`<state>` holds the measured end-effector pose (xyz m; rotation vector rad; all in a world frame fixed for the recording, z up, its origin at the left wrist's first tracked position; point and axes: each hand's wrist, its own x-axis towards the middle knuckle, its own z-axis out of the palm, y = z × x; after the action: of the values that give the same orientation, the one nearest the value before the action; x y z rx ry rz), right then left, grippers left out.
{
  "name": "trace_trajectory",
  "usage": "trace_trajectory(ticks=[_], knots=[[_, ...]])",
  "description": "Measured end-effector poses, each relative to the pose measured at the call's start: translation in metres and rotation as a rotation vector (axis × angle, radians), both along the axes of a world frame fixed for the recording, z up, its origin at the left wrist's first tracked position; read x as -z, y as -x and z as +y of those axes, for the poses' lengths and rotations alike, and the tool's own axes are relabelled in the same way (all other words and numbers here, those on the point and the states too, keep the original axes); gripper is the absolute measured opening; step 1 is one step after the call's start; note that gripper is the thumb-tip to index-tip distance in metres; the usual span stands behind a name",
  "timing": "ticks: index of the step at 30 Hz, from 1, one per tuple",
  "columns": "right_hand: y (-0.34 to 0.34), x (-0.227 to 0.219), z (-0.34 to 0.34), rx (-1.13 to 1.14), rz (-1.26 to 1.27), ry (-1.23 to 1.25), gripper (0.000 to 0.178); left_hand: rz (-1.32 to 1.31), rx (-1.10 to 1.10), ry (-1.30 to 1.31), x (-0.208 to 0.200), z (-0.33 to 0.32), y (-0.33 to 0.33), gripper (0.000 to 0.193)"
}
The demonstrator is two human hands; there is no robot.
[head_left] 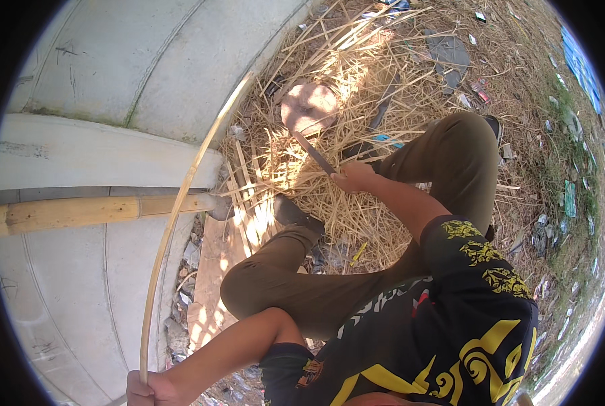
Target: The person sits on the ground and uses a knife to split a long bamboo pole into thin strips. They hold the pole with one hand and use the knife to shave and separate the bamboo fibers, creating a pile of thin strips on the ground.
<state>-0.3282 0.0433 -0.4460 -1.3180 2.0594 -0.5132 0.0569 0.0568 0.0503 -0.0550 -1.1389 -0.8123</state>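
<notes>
My left hand (150,390), low at the left edge, is closed round the lower end of a long, pale bamboo strip (180,196). The strip rises in a gentle bow along the concrete, its far tip reaching the upper middle. In front of my bent legs, my right hand (355,177) grips a knife (314,152) with a long, dark blade; the handle is hidden in my fingers. The blade points up and left, its tip just below a round, pale block (309,108). Strip and knife are apart.
A pale concrete wall (167,74) curves along the left, and a thick bamboo pole (99,211) lies across it. Split bamboo shavings (356,223) cover the ground around my feet. Flat board (214,271) lies beside my left knee; scattered litter (546,233) is at right.
</notes>
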Motion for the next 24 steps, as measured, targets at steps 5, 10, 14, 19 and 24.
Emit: trace_trajectory(ticks=[5, 10, 14, 19, 24], knots=[[0.084, 0.039, -0.029, 0.538, 0.509, 0.166, 0.026, -0.015, 0.029, 0.001, 0.002, -0.021, 0.016, 0.046], [0.134, 0.035, -0.035, 0.440, 0.467, -0.463, 0.032, -0.029, -0.009, 0.004, 0.001, -0.021, 0.012, 0.046], [0.150, 0.049, -0.025, 0.273, 0.284, -0.705, 0.037, -0.028, -0.007, 0.002, 0.004, -0.026, 0.019, 0.046], [0.149, 0.041, -0.031, 0.122, 0.370, -0.625, 0.029, -0.037, -0.029, 0.018, 0.000, -0.017, 0.013, 0.045], [0.199, 0.019, -0.045, -0.321, 0.358, -0.675, 0.040, -0.006, -0.013, 0.032, -0.004, -0.020, 0.016, 0.044]])
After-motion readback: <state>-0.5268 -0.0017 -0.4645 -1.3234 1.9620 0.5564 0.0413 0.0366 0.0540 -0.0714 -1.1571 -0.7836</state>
